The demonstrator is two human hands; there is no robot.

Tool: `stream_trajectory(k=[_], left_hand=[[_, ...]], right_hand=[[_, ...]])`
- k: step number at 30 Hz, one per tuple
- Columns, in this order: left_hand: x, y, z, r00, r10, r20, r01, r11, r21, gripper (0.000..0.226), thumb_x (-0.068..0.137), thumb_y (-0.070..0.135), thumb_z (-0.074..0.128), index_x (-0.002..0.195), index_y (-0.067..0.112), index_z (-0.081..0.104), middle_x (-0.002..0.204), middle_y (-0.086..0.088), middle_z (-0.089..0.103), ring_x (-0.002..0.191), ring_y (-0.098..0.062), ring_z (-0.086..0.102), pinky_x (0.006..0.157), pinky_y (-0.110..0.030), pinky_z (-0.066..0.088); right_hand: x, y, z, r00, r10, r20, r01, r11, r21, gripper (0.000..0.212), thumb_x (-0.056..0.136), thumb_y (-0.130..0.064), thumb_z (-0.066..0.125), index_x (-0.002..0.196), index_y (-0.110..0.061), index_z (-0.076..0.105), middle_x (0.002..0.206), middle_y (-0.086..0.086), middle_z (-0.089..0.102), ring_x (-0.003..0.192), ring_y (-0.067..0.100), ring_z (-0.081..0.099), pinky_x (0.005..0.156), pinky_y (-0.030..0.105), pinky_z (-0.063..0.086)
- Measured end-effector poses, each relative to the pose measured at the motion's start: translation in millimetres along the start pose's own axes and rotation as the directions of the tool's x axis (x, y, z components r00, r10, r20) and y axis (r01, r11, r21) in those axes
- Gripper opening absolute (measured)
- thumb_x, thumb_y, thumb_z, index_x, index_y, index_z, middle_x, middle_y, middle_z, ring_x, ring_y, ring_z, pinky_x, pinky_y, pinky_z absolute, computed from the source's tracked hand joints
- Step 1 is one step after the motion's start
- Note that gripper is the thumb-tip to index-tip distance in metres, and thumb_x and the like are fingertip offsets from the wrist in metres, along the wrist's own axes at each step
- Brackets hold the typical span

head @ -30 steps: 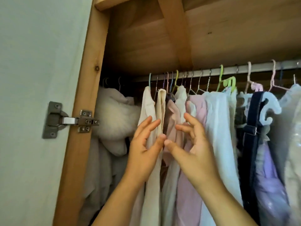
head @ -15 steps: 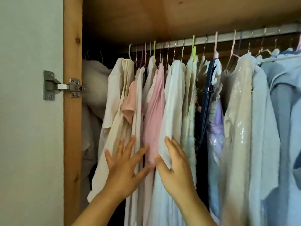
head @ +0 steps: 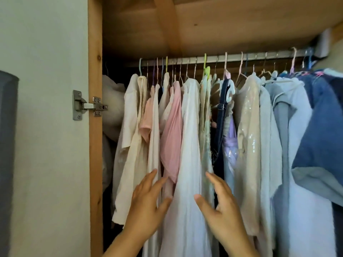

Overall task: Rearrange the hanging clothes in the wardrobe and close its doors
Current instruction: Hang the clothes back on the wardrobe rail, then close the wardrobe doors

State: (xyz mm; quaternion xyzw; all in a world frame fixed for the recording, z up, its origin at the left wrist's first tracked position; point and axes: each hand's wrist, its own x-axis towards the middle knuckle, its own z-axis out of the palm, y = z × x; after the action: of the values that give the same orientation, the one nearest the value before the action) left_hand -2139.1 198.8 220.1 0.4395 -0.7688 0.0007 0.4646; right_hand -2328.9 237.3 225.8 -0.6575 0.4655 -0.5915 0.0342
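the hanging clothes fill the open wardrobe from about nine o'clock to three o'clock, hooked on a pale metal rail (head: 241, 57) under the wooden top. at the middle hangs a long white garment (head: 189, 145), with a pink top (head: 171, 130) touching it at nine o'clock and a thin pale green piece (head: 205, 117) at three o'clock.

both hands are spread wide and hold nothing. the left hand (head: 146, 206) lies at seven o'clock with fingers straight near the pink hem; the right hand (head: 222, 210) sits at five o'clock, fingers reaching toward the green piece. whether the fingertips press the cloth or hover just off it i cannot tell.

to do this step well, i judge it best to part the row with flat palms, then shift garments by their hangers up at the rail, since pulling soft cloth low down would only swing it.

the fabrics look light and limp. a sequined beige dress (head: 248, 127) glints at two o'clock, beside a dark navy strap (head: 221, 108). fuzzy pale blue and denim-blue pieces bunch at three o'clock. a fluffy cream coat (head: 113, 108) sits at nine o'clock, by the steel hinge (head: 89, 105) on the pine frame.
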Motion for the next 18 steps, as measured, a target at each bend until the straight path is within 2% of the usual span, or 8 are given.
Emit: stream_trajectory(k=[2, 5, 6, 8, 10, 13, 16, 18], left_hand=[[-9.8, 7.4, 5.0, 0.986, 0.167, 0.022, -0.162, 0.975, -0.153, 0.045, 0.087, 0.053, 0.047, 0.131, 0.05, 0.044, 0.15, 0.03, 0.016, 0.138, 0.004, 0.02, 0.112, -0.015, 0.019], [-26.3, 13.9, 17.5, 0.92, 0.369, 0.135, -0.359, 0.929, -0.09, 0.046, 0.086, 0.052, 0.047, 0.131, 0.045, 0.047, 0.148, 0.02, 0.034, 0.133, 0.004, 0.03, 0.108, -0.015, 0.025], [-33.7, 19.4, 20.9, 0.92, 0.347, 0.181, -0.337, 0.938, -0.085, 0.049, 0.084, 0.057, 0.044, 0.131, 0.045, 0.048, 0.144, 0.022, 0.036, 0.131, 0.004, 0.032, 0.106, -0.014, 0.026], [-47.5, 29.3, 24.6, 0.936, 0.247, 0.251, -0.21, 0.963, -0.168, 0.056, 0.079, 0.064, 0.04, 0.129, 0.043, 0.05, 0.13, 0.03, 0.04, 0.123, 0.009, 0.039, 0.097, -0.004, 0.027], [-62.3, 40.8, 29.9, 0.928, 0.215, 0.305, -0.141, 0.959, -0.245, 0.046, 0.083, 0.058, 0.05, 0.124, 0.04, 0.056, 0.115, 0.034, 0.049, 0.11, 0.011, 0.048, 0.085, 0.001, 0.033], [-93.5, 62.1, 35.1, 0.873, 0.215, 0.437, -0.043, 0.928, -0.371, 0.026, 0.086, 0.044, 0.061, 0.113, 0.041, 0.063, 0.1, 0.034, 0.06, 0.097, 0.011, 0.056, 0.078, -0.006, 0.041], [-123.9, 75.7, 36.1, 0.774, 0.236, 0.587, 0.086, 0.88, -0.467, 0.02, 0.084, 0.03, 0.068, 0.103, 0.038, 0.068, 0.095, 0.03, 0.066, 0.089, 0.007, 0.062, 0.083, -0.011, 0.046], [-144.0, 81.6, 33.2, 0.762, 0.222, 0.609, 0.117, 0.877, -0.467, 0.02, 0.083, 0.031, 0.069, 0.102, 0.037, 0.07, 0.093, 0.026, 0.068, 0.088, 0.007, 0.063, 0.083, -0.013, 0.048]], right_hand=[[-19.1, -0.4, -9.5, 0.996, 0.071, -0.06, -0.073, 0.997, -0.033, 0.058, 0.08, -0.025, 0.072, 0.126, -0.04, 0.041, 0.141, -0.01, 0.041, 0.13, 0.003, 0.037, 0.1, 0.007, 0.022], [-47.8, -1.6, -30.5, 0.983, 0.136, -0.126, -0.151, 0.982, -0.118, 0.055, 0.08, -0.026, 0.072, 0.13, -0.027, 0.049, 0.141, -0.006, 0.041, 0.128, 0.001, 0.036, 0.096, -0.001, 0.019], [-60.6, -2.1, -40.3, 0.975, 0.169, -0.143, -0.191, 0.969, -0.156, 0.053, 0.081, -0.026, 0.072, 0.129, -0.024, 0.051, 0.14, -0.007, 0.041, 0.127, 0.001, 0.036, 0.098, 0.002, 0.019], [-83.4, -7.4, -58.6, 0.961, 0.217, -0.169, -0.251, 0.944, -0.213, 0.047, 0.081, -0.023, 0.071, 0.126, -0.022, 0.054, 0.135, -0.008, 0.043, 0.123, 0.003, 0.039, 0.098, 0.005, 0.022], [-104.9, -13.8, -75.6, 0.959, 0.212, -0.191, -0.259, 0.926, -0.274, 0.039, 0.082, -0.021, 0.07, 0.119, -0.021, 0.058, 0.125, -0.01, 0.048, 0.115, 0.003, 0.045, 0.09, -0.004, 0.024], [-145.0, -24.7, -94.7, 0.937, 0.275, -0.216, -0.334, 0.886, -0.321, 0.029, 0.084, -0.022, 0.067, 0.113, -0.022, 0.062, 0.108, -0.015, 0.054, 0.097, -0.006, 0.049, 0.081, -0.005, 0.03], [-178.9, -34.7, -106.4, 0.912, 0.341, -0.228, -0.404, 0.844, -0.353, 0.024, 0.084, -0.024, 0.068, 0.107, -0.023, 0.066, 0.096, -0.021, 0.057, 0.091, -0.007, 0.053, 0.074, 0.002, 0.038], [-198.8, -40.4, -112.4, 0.895, 0.367, -0.252, -0.438, 0.827, -0.352, 0.022, 0.082, -0.022, 0.07, 0.103, -0.024, 0.067, 0.092, -0.022, 0.058, 0.09, -0.007, 0.056, 0.076, 0.009, 0.043]])
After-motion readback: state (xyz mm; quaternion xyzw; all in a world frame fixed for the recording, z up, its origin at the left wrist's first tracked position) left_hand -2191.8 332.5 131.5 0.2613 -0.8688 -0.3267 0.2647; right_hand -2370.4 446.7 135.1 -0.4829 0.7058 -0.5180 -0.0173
